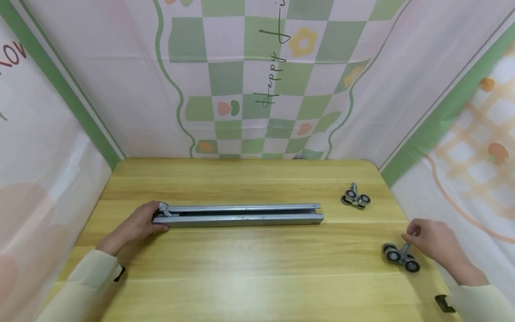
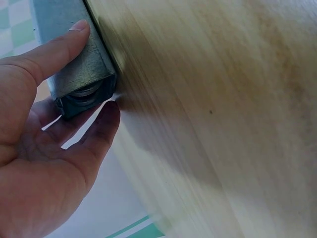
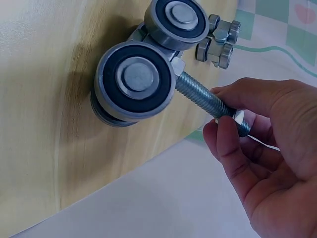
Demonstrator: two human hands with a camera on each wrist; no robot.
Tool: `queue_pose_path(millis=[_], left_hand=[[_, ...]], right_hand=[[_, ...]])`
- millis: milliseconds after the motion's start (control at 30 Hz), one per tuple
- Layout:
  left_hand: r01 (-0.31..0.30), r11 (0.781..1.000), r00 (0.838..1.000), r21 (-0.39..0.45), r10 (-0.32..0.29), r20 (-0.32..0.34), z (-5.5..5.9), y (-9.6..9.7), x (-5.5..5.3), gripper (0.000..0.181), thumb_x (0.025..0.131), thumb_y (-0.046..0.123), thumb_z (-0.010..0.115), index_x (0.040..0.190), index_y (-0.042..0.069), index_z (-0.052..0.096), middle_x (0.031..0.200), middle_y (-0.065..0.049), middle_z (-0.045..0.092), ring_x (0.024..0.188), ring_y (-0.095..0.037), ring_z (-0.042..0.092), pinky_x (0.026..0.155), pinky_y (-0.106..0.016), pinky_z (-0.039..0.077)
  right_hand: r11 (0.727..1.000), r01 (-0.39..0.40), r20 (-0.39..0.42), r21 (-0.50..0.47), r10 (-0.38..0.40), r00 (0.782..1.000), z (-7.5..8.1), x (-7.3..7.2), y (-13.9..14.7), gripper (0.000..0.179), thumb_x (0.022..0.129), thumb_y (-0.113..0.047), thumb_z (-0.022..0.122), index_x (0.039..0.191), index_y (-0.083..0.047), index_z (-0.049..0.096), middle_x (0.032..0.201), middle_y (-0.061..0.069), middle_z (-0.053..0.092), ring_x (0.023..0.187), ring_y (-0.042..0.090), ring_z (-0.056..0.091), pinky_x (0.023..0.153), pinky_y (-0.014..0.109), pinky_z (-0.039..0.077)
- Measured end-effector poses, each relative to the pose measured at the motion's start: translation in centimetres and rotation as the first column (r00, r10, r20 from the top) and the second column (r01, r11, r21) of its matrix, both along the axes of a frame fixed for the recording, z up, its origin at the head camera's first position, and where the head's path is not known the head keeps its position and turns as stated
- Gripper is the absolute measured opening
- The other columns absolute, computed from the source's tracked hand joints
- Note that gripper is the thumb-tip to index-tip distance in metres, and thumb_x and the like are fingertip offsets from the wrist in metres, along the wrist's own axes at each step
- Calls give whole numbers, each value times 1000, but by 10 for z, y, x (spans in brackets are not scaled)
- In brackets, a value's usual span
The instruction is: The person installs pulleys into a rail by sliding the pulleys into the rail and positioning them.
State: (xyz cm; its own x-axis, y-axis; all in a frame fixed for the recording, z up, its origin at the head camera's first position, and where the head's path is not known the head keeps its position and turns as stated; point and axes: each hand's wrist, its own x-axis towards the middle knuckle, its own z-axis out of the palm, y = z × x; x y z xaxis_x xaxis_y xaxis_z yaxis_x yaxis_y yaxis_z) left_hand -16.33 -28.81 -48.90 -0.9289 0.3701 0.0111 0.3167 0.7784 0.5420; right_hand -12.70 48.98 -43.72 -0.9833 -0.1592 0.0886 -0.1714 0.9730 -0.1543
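A long metal track rail [image 1: 245, 220] lies across the table with its slot facing up. My left hand [image 1: 138, 222] grips its left end, thumb on the near side and fingers behind. Inside that end sits a roller, its bolt [image 1: 163, 207] sticking up through the slot; the roller's rim also shows in the end opening in the left wrist view. At the table's right side my right hand [image 1: 432, 241] pinches the threaded bolt [image 3: 203, 96] of a wheeled roller trolley [image 1: 398, 256] between thumb and fingers. The trolley's dark-ringed wheels [image 3: 136, 79] hang close over the table.
Another roller trolley [image 1: 356, 198] lies at the back right of the wooden table [image 1: 241, 277], its bolt pointing away. Patterned cloth [image 1: 265, 80] hangs behind the table and along both sides.
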Motion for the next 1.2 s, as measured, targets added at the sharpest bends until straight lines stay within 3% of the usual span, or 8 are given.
queue_pose_path(millis=[200, 400, 600, 933, 1200], left_hand=[[-2, 1000, 1000, 4, 2, -8, -1, -1, 0, 45, 83, 14, 92, 113, -6, 66, 102, -12, 68, 91, -24, 61, 80, -45, 51], [-6, 1000, 1000, 5, 6, -1, -1, 0, -1, 43, 84, 14, 91, 113, -5, 66, 102, -12, 69, 91, -23, 61, 80, -44, 51], [-9, 1000, 1000, 13, 9, -4, 1, 1, 1, 43, 84, 12, 91, 113, -6, 66, 102, -13, 69, 91, -24, 62, 80, -45, 51], [-8, 1000, 1000, 7, 8, -6, 0, 0, 2, 46, 83, 13, 92, 115, -7, 65, 103, -14, 69, 91, -26, 62, 81, -46, 52], [-10, 1000, 1000, 7, 10, -8, 0, -1, 1, 49, 81, 14, 93, 115, -8, 65, 104, -17, 68, 93, -29, 63, 81, -49, 52]], right_hand=[[1000, -21, -20, 16, 21, 1000, 4, 5, -5, 28, 75, -15, 91, 70, -17, 64, 66, -9, 65, 55, 6, 51, 53, 32, 43], [999, -28, 41, 22, 27, 999, 10, 11, -12, 28, 77, -16, 92, 71, -16, 64, 67, -9, 63, 57, 7, 52, 53, 30, 43], [997, -72, -43, 36, 73, 996, 6, 22, -21, 36, 68, -16, 96, 67, -19, 60, 64, -12, 59, 56, 2, 48, 52, 29, 42], [998, -50, -113, 37, 54, 992, 0, 30, -26, 36, 67, -16, 96, 67, -20, 60, 62, -13, 59, 55, 0, 45, 51, 31, 39], [998, -50, -73, 50, 53, 996, -2, 30, -25, 33, 70, -18, 96, 70, -17, 63, 65, -11, 60, 56, 1, 47, 52, 31, 41]])
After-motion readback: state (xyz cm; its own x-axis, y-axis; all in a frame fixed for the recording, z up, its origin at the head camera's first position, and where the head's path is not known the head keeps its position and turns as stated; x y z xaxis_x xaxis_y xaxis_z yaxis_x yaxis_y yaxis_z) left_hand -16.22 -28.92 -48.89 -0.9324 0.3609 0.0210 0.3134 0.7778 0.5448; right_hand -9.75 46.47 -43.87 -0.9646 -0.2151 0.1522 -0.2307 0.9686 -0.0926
